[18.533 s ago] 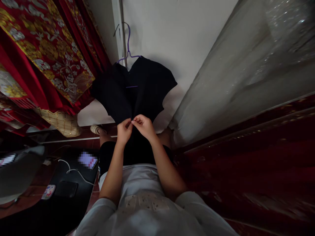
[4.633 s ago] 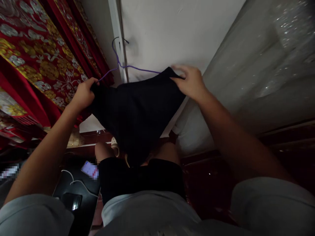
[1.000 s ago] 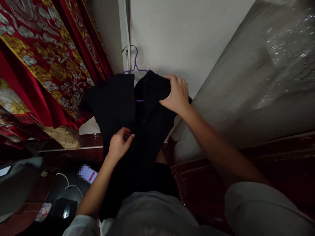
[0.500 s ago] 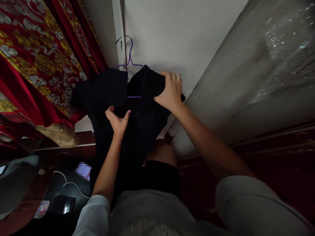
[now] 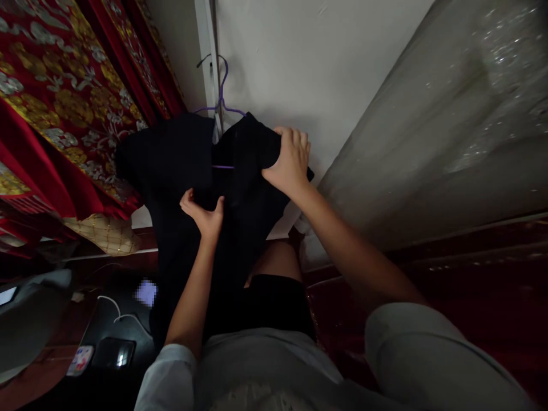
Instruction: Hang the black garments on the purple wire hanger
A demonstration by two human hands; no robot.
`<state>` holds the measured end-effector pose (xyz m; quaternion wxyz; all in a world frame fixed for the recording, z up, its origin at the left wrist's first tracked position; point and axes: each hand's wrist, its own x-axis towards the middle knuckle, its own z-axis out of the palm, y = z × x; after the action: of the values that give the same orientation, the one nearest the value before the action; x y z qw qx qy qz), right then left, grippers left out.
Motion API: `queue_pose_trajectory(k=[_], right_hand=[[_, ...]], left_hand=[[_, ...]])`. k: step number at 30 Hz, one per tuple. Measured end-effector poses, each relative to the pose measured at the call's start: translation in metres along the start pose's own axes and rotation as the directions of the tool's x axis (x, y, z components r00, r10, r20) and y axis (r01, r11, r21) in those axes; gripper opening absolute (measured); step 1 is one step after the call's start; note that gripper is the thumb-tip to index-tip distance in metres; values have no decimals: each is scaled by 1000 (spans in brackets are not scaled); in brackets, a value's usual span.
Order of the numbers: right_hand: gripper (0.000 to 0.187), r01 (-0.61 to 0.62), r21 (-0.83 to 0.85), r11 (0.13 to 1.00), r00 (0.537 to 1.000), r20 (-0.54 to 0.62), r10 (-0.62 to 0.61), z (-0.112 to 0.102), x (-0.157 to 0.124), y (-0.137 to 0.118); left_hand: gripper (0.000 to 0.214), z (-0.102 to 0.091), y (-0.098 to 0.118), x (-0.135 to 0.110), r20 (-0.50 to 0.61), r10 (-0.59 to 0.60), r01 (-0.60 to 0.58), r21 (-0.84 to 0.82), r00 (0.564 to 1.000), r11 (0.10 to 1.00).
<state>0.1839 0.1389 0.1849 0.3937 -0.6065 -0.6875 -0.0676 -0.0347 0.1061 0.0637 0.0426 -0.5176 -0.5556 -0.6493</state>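
A black garment (image 5: 175,154), collared and parted at the neck, hangs on a purple clothes hanger (image 5: 222,91). The hanger's hook is up against a narrow white upright on the wall, and its lower bar shows through the neck opening. My right hand (image 5: 291,162) is wrapped over the garment's shoulder on the right side, thumb in front, fingers behind the cloth. In front of the garment's chest is my left hand (image 5: 203,216), thumb and fingers spread wide apart. Whether its fingertips press the cloth is hard to tell in the dark.
Red and gold patterned cloth (image 5: 72,97) hangs close on the left. Something large in clear plastic wrap (image 5: 411,142) leans at the right. Low on the left, a black surface holds a dark phone (image 5: 113,353), a white cable (image 5: 113,305) and a small patterned item (image 5: 80,360).
The garment, hanger and both hands sit slightly further left in view. My right hand keeps its hold on the shoulder; my left hand has dropped a little, still spread.
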Motion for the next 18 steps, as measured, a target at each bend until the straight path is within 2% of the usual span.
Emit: queue_pose_trajectory(k=[1,3,6,8,11,13,15,17,18], right_hand=[[70,2,5,1000,1000,0,-2,-2,0,-1],[68,7,15,1000,1000,-1,-7,-10,0,0],[66,6,31,999,1000,-1,-6,-22,3,5],[68,18,52,998,1000,-3,-18,-26,5,9],[77,52,91,994,998,13,-53,-27,-3,10],[83,33,137,990,999,21,-36,-21,-26,2],[77,-16,258,966,1000,8,14,-9,-64,-11],[57,-87,488,868,995,7,95,9,-113,-28],[45,-166,617,769,984,54,169,20,-138,-36]], left_hand=[[78,5,0,5,-37,17,-15,51,999,999],[68,11,-2,18,-86,29,-22,79,996,997],[47,4,-10,23,-89,-20,20,-4,996,1000],[33,-9,-12,11,-64,-70,68,-32,995,997],[20,-32,-6,-25,-29,-193,190,-73,981,979],[16,-42,2,-51,-22,-275,270,-114,961,956],[14,-49,14,-71,-11,-312,308,-135,950,942],[15,-53,30,-81,41,-315,317,-165,948,934],[15,-55,38,-83,78,-312,321,-195,947,927]])
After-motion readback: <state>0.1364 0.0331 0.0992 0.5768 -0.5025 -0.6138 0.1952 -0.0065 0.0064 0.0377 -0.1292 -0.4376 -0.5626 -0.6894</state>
